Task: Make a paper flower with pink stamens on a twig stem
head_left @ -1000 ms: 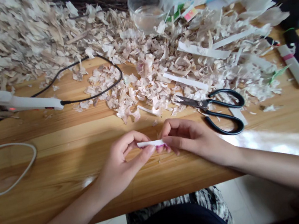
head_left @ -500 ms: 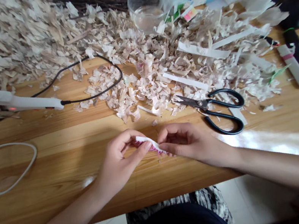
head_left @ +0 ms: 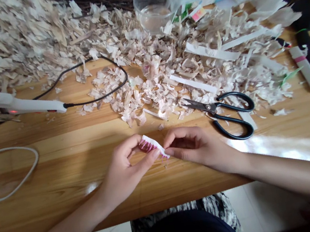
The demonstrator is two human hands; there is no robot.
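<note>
My left hand (head_left: 122, 169) and right hand (head_left: 196, 146) each pinch one end of the small white paper strip with a pink fringed edge (head_left: 151, 143), held just above the wooden tabletop (head_left: 60, 156) near its front edge. The strip looks thin, so too much pull or twist between the pinches could tear it or crush the fringe. A slack pinch could drop it near the heap of pale paper scraps (head_left: 153, 88), where it would be hard to spot.
</note>
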